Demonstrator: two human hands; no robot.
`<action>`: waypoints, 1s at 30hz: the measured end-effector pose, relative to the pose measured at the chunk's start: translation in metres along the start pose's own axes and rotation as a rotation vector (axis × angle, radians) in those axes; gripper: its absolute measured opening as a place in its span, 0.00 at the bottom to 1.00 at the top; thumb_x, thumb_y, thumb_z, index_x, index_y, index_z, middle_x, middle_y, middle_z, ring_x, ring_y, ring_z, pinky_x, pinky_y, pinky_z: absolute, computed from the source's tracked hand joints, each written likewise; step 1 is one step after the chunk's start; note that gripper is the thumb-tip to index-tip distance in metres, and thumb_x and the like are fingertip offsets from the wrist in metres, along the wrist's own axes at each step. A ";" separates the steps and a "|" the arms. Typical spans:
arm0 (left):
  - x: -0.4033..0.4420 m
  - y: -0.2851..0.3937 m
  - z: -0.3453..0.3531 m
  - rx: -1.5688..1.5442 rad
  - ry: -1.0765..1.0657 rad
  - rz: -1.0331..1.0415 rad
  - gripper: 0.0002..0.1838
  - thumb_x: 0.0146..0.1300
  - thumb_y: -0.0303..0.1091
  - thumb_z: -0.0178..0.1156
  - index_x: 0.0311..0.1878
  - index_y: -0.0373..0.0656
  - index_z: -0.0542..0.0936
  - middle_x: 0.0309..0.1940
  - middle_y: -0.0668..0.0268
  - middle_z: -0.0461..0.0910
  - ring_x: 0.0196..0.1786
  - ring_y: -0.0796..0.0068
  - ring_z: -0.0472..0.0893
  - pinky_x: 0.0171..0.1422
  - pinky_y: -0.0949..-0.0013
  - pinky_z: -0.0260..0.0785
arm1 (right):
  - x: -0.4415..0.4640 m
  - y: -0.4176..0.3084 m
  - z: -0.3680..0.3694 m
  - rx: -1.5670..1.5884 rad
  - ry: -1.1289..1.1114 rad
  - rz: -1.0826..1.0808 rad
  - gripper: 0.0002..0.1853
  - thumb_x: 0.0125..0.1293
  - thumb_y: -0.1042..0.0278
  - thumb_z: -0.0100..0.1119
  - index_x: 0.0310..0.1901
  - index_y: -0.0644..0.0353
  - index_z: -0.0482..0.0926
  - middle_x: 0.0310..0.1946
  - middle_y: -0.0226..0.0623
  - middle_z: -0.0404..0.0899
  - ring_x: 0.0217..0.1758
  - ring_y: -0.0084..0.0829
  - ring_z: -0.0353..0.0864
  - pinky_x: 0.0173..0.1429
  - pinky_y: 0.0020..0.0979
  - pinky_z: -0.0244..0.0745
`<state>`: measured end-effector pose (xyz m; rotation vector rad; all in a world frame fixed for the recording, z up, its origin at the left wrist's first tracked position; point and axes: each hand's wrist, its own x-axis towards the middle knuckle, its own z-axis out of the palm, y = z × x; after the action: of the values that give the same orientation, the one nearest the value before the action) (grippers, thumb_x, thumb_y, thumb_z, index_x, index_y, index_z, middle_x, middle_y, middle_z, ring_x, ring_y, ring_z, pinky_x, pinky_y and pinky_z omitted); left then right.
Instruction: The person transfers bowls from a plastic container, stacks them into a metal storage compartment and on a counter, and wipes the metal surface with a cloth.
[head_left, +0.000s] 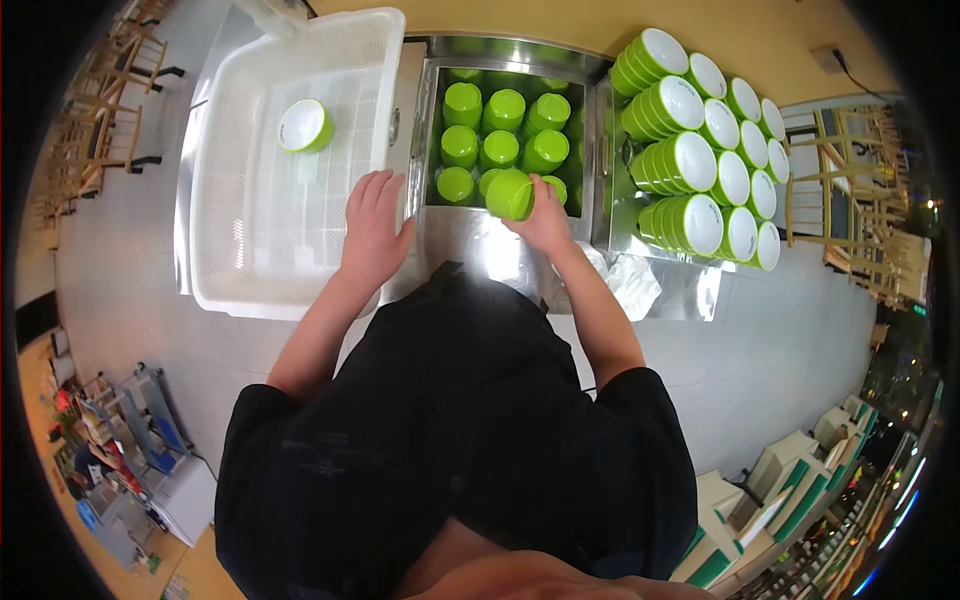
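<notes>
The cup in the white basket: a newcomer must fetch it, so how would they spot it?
Find the big white basket by the person's left hand. Toward its far end sits one green-and-white cup; unlike the stacked cups at right, it is alone.

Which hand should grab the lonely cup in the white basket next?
Probably the left hand: it looks empty and is beside the white basket, closer to the lonely cup. The right hand is holding a green cup.
</notes>
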<state>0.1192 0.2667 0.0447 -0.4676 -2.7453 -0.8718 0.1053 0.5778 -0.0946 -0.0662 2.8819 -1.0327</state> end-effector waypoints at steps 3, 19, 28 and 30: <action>-0.004 0.000 0.002 0.117 -0.094 0.025 0.26 0.57 0.26 0.69 0.61 0.43 0.79 0.61 0.54 0.78 0.75 0.40 0.65 0.78 0.46 0.61 | 0.035 0.019 0.000 -0.129 -0.040 -0.004 0.55 0.47 0.52 0.84 0.74 0.60 0.62 0.62 0.58 0.74 0.63 0.60 0.78 0.66 0.52 0.77; 0.004 -0.014 0.000 -0.001 -0.118 -0.066 0.16 0.55 0.24 0.70 0.47 0.44 0.83 0.53 0.61 0.81 0.73 0.43 0.71 0.74 0.47 0.66 | 0.199 0.029 0.067 -0.690 -0.524 0.059 0.59 0.52 0.49 0.82 0.81 0.53 0.55 0.69 0.52 0.69 0.70 0.51 0.76 0.72 0.50 0.73; 0.008 -0.013 -0.003 -0.008 -0.158 -0.091 0.16 0.55 0.25 0.70 0.48 0.44 0.83 0.54 0.61 0.80 0.73 0.45 0.71 0.74 0.47 0.67 | 0.218 0.035 0.089 -0.738 -0.587 0.136 0.57 0.55 0.49 0.81 0.81 0.49 0.54 0.71 0.50 0.68 0.71 0.51 0.75 0.73 0.48 0.73; 0.008 -0.014 -0.002 -0.006 -0.162 -0.085 0.16 0.55 0.25 0.71 0.48 0.44 0.83 0.55 0.61 0.80 0.73 0.45 0.71 0.74 0.47 0.67 | 0.220 0.038 0.092 -0.721 -0.594 0.171 0.57 0.56 0.50 0.80 0.81 0.49 0.54 0.71 0.50 0.68 0.71 0.51 0.75 0.73 0.48 0.73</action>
<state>0.1071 0.2567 0.0420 -0.4431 -2.9299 -0.8999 -0.1060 0.5344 -0.2028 -0.1363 2.4745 0.0947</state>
